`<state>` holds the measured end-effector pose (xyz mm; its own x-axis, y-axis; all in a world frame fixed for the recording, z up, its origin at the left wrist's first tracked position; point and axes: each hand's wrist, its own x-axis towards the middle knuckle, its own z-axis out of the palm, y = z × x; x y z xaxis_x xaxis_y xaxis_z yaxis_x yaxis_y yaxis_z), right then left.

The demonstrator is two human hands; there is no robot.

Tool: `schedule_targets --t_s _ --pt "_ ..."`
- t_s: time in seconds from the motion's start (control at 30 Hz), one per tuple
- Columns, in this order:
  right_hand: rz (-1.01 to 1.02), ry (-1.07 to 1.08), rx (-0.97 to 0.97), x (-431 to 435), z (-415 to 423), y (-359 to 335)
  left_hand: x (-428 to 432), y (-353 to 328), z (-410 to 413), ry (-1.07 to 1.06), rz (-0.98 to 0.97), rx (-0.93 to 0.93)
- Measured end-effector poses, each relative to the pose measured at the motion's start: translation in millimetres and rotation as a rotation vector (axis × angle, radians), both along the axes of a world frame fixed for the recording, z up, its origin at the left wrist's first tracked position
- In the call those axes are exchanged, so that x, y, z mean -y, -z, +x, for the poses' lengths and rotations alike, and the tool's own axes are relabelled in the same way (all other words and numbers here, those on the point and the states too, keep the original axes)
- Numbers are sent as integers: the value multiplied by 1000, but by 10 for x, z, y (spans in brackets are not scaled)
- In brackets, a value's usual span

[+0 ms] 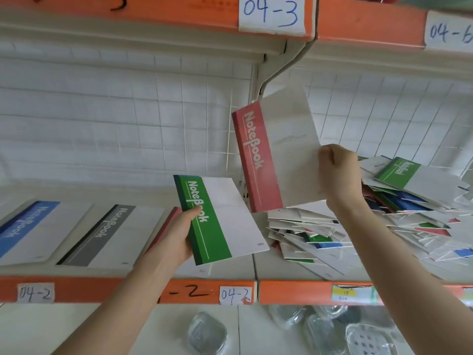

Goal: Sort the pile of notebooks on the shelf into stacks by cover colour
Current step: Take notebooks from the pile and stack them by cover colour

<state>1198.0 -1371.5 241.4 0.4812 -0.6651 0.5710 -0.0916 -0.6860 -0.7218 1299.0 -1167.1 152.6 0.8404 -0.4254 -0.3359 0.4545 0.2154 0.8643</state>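
The left hand [179, 234] holds a green notebook [220, 221] and the right hand [337, 175] grips a red notebook [271, 155] (both covers read "NoteBook") above the shelf [128, 290] labelled "04-2".

The notebooks [320, 226] had smooth, matt paper covers; the shelf [294, 292] edge looked like painted metal, the back a wire grid [128, 111].

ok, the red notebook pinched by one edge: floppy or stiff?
Probably fairly stiff: the red notebook looks nearly flat though the right hand grips only one edge. Likely light: thin, held one-handed. Possibly slippery, given the splayed pile.
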Motion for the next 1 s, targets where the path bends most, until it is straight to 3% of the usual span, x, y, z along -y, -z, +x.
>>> schedule_targets --t_s 0.1,0.27,0.37,0.5,0.6,0.67,0.77,0.87,1.0 --pt "141 -49 -68 -44 104 226 -68 -17 -1 -27 -26 -1" --pt "197 -195 -428 -267 223 657 -92 -36 -74 23 -53 -1" --pt "-40 -246 -621 -361 234 742 -87 -7 -117 44 9 26" --pt "-316 -150 -583 -316 235 615 -106 21 -117 50 65 53" --pt "-354 18 -467 -56 337 457 -133 20 -112 56 68 50" --pt "-311 50 -595 184 437 433 -153 23 -99 54 56 47" --pt "-309 45 -976 418 509 514 -192 47 -57 41 70 66" --pt "-362 111 -964 478 482 530 -225 69 -19 29 89 74" --pt "-608 182 -1011 391 403 505 -222 74 14 6 55 61"
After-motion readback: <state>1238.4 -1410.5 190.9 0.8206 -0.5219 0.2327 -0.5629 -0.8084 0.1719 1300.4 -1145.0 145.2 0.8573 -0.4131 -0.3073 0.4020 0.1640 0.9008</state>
